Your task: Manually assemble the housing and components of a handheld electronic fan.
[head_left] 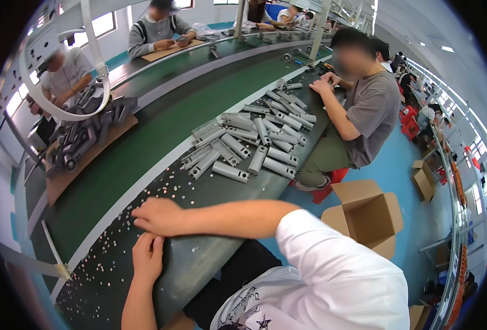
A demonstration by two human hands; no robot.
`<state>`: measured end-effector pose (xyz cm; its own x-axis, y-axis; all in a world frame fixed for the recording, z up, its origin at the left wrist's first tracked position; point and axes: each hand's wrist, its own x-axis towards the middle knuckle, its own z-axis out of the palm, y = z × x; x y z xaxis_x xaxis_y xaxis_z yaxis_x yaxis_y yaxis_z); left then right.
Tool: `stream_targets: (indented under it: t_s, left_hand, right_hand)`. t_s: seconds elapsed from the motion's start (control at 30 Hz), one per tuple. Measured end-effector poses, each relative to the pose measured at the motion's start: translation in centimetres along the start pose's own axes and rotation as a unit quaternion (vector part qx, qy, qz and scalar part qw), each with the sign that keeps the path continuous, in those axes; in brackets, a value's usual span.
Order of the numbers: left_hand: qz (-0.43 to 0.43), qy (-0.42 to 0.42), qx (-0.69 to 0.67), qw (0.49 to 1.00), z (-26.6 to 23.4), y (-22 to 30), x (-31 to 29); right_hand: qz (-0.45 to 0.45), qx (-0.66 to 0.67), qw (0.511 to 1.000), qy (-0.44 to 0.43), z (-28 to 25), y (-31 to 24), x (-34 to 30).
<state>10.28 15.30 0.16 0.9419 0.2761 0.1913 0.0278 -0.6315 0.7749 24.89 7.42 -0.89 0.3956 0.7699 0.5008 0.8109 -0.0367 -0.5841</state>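
Note:
My right hand point(160, 216) reaches across from the right, its fingers curled down low over the dark worktable point(199, 250). Just below it my left hand point(147, 257) is closed, thumb against the fingers, with its tips close to the right wrist. What either hand pinches, if anything, is too small or hidden to make out. Around both hands, many tiny pale round pieces point(98, 256) lie scattered on the dark surface. Beyond the right hand lies a loose heap of grey cylindrical housings point(235, 146) with notched ends, apart from both hands.
A green conveyor belt point(161, 132) runs along the table's far side. Dark grey parts point(84, 129) are piled on a board across it. A co-worker point(367, 104) sits at the table beyond the heap. An open cardboard box point(364, 217) stands on the blue floor at my right.

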Motion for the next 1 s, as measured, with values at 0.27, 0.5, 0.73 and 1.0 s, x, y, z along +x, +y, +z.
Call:
stream_targets:
  t_s: [0.27,0.5,0.73,1.0]
  left_hand:
    - [-0.021,-0.023,-0.054,0.998,-0.8,0.5,-0.1]
    - [0.009,-0.048,-0.056,0.997,-0.8,0.5,0.1]
    - [0.007,-0.035,-0.053,0.998,-1.1,-0.1,-0.5]
    - [0.005,-0.035,-0.07,0.997,-0.8,-0.5,-0.6]
  right_hand:
    - [0.039,0.147,0.986,-0.064,-1.5,1.3,0.1]
    - [-0.003,0.109,0.989,-0.096,-2.0,2.2,-0.6]
    - [-0.05,0.103,0.992,-0.049,-1.2,1.5,-0.8]
    - [-0.066,0.097,0.992,-0.05,-0.7,1.8,-0.9]
